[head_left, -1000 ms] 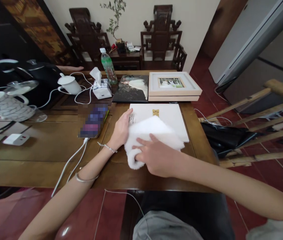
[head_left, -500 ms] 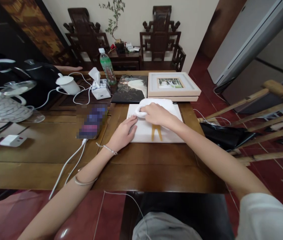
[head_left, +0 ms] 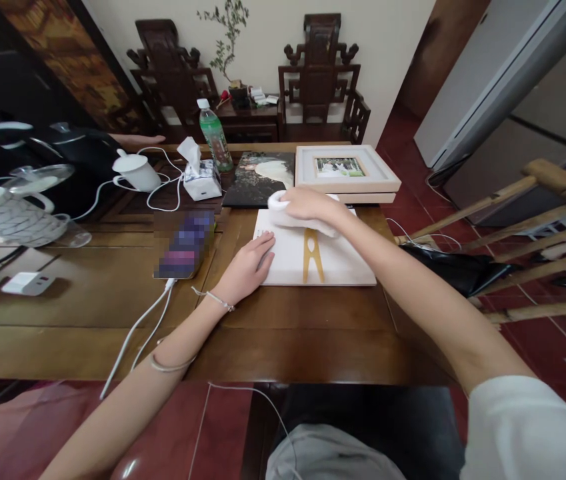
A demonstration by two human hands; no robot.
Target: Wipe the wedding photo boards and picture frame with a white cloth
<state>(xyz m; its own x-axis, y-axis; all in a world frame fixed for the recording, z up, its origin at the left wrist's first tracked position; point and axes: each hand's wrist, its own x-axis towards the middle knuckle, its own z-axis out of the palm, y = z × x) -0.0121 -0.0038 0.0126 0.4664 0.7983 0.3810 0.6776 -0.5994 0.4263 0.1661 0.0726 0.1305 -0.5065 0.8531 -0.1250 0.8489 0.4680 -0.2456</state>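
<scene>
Wiping is judged in hand: a white cloth (head_left: 277, 217) is gripped by the right hand (head_left: 307, 203) across the far part of the white board (head_left: 287, 260) on the table (head_left: 313, 333), its left edge touched by the left hand's (head_left: 247, 267) extended fingers; steady bracing is judged necessary next.

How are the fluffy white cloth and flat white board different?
The fluffy white cloth looks soft and bunched; the flat white board looks stiff. The board bears a yellow A-shaped piece; the cloth shows none. The cloth lies on top, under the right hand; the board lies underneath. Both are white.
</scene>
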